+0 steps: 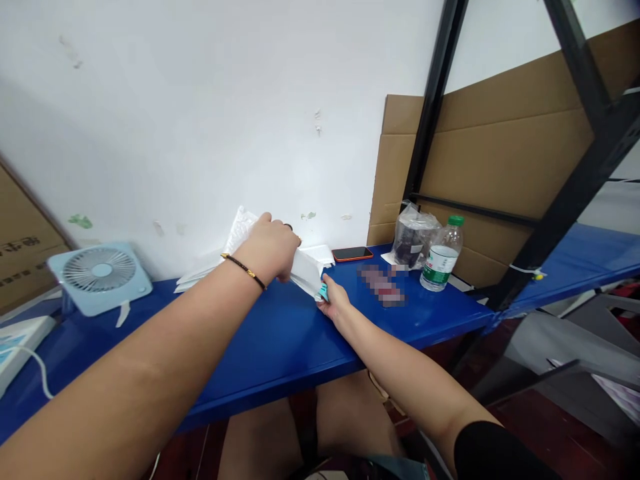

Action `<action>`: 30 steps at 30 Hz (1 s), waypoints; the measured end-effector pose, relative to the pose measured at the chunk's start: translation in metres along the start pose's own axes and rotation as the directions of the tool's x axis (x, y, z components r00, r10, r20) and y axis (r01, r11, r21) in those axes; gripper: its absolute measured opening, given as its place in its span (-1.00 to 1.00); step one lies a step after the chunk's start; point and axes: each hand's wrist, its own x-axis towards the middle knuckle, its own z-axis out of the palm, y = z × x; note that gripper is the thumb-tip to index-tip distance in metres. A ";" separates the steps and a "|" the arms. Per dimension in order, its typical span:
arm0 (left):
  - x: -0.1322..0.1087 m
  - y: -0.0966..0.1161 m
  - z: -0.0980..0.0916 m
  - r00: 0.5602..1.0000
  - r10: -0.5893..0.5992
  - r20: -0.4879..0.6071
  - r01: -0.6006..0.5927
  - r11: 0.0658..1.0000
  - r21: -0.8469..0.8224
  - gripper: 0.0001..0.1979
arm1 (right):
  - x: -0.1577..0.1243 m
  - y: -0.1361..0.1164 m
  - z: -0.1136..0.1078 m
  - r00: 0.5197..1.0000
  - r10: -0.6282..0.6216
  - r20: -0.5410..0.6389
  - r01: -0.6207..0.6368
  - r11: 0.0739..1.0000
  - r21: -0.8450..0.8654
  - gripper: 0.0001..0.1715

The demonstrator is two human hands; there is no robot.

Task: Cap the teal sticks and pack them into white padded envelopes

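Note:
A white bubble mailer is held tilted above the blue table. My left hand, wearing a black beaded bracelet, grips its upper side with fingers closed. At the mailer's lower right end is my right hand, closed on a small teal item at the bag's mouth. Most of that item is hidden by the fingers and the bag, so its kind does not show. Behind the left wrist lie more flat white mailers, partly covered by my arm.
On the blue table stand a light blue fan at left, and a phone, a plastic-wrapped dark object and a green-capped bottle at right. A black metal frame post rises at the right.

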 end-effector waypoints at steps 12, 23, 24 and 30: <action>0.000 -0.047 0.064 0.946 -0.117 0.302 0.147 0.986 -0.079 -0.38 | 0.027 -0.031 -0.036 0.833 -0.535 0.138 0.406 0.423 -0.810 -0.56; -0.008 -0.078 0.047 0.964 -0.166 0.210 0.183 0.981 -0.069 -0.36 | 0.029 -0.021 -0.034 0.798 -0.509 0.322 0.358 -0.029 -0.933 -0.51; -0.009 -0.082 0.046 0.964 -0.170 0.207 0.186 0.981 -0.059 -0.35 | 0.029 -0.021 -0.034 0.799 -0.506 0.325 0.354 -0.042 -0.934 -0.51; -0.017 -0.112 0.053 0.916 -0.287 0.279 0.294 0.956 0.020 -0.29 | 0.026 -0.024 -0.034 0.806 -0.491 0.330 0.339 -0.072 -0.938 -0.49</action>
